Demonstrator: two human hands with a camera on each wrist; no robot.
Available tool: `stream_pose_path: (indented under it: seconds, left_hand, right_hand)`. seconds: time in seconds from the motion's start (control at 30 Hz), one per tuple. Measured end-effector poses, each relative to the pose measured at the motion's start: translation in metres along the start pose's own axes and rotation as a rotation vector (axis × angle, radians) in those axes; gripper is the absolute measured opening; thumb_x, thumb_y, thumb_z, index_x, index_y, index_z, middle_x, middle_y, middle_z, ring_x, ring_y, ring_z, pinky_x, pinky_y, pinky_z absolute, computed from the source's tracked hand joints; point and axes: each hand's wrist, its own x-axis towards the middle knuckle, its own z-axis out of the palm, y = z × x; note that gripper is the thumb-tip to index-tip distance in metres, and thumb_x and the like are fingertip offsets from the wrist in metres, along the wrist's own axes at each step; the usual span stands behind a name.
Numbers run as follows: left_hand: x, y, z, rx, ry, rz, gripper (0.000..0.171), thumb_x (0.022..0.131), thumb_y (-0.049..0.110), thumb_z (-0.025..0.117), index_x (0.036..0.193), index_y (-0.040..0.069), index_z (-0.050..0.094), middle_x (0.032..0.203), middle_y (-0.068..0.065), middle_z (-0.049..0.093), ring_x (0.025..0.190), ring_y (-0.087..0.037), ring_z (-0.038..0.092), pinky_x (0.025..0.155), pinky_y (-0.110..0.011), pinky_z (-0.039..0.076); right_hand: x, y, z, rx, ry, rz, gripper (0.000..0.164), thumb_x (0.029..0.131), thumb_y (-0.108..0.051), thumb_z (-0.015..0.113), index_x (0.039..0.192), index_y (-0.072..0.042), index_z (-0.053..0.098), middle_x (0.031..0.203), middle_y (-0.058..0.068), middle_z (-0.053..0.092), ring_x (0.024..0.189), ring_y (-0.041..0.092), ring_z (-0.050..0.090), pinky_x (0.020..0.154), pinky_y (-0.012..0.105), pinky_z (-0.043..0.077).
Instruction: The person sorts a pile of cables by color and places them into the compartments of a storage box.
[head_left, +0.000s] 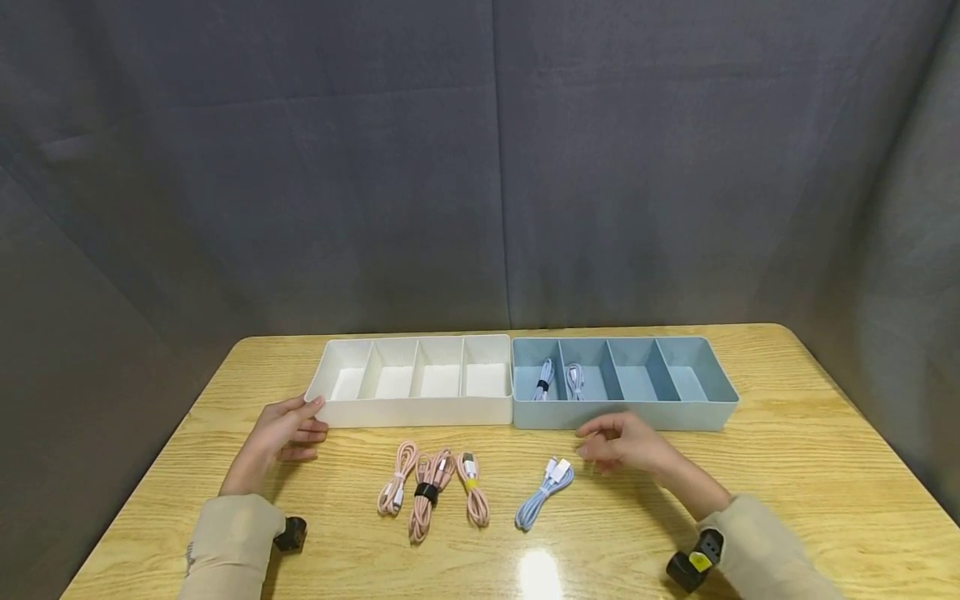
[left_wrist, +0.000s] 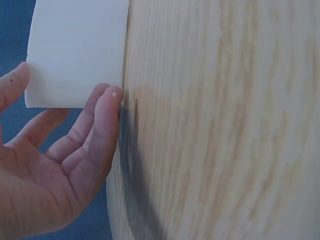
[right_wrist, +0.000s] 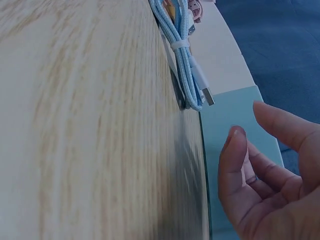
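Note:
At the near left corner of the white divided box (head_left: 420,412), my left hand (head_left: 287,429) rests its thumb by the rim, with loosely bent fingers below. In the left wrist view those fingers (left_wrist: 102,117) lie right at the box's end. My right hand (head_left: 625,442) holds nothing, its fingers loosely bent in front of the blue divided box (head_left: 637,415). Just left of it lies a light blue charging cable (head_left: 543,496), bundled with a white tie. Two more bundled blue cables, one with a black strap (head_left: 543,381) and another (head_left: 574,382), sit inside the blue box.
Three bundled pink cables lie on the wooden table (head_left: 810,492): one on the left (head_left: 397,479), one with a black strap (head_left: 429,496) and one with a yellow tie (head_left: 473,492). The boxes stand end to end before a dark grey curtain (head_left: 480,167).

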Motion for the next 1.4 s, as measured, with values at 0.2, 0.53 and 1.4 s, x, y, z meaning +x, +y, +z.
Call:
stream_pose_path:
  seconds: [0.2, 0.53, 1.4]
  left_hand:
    - [-0.014, 0.015, 0.004, 0.013, -0.009, -0.016, 0.086, 0.082, 0.052, 0.059, 0.142, 0.000, 0.026, 0.082, -0.002, 0.063, 0.072, -0.011, 0.062, 0.065, -0.032, 0.055]
    - [-0.019, 0.019, 0.007, 0.037, -0.002, 0.006, 0.075, 0.090, 0.044, 0.052, 0.141, -0.004, 0.025, 0.082, -0.005, 0.063, 0.072, -0.013, 0.062, 0.063, -0.033, 0.055]
    - [0.011, -0.010, -0.001, 0.016, 0.037, -0.003, 0.092, 0.078, 0.059, 0.060, 0.142, 0.002, 0.027, 0.084, -0.005, 0.063, 0.073, -0.014, 0.063, 0.063, -0.036, 0.055]
  right_hand:
    - [0.001, 0.002, 0.004, -0.031, -0.045, 0.018, 0.042, 0.081, -0.012, 0.068, 0.111, 0.014, 0.055, 0.066, 0.008, 0.061, 0.054, 0.013, 0.056, 0.050, 0.027, 0.051]
    - [0.004, 0.006, 0.010, 0.024, -0.095, 0.051, 0.042, 0.083, -0.013, 0.067, 0.112, 0.014, 0.053, 0.064, 0.010, 0.063, 0.052, 0.014, 0.060, 0.049, 0.029, 0.053]
    - [0.010, 0.000, 0.022, -0.011, -0.147, 0.176, 0.033, 0.078, -0.007, 0.070, 0.106, 0.008, 0.062, 0.067, 0.014, 0.065, 0.053, 0.016, 0.063, 0.048, 0.027, 0.053]
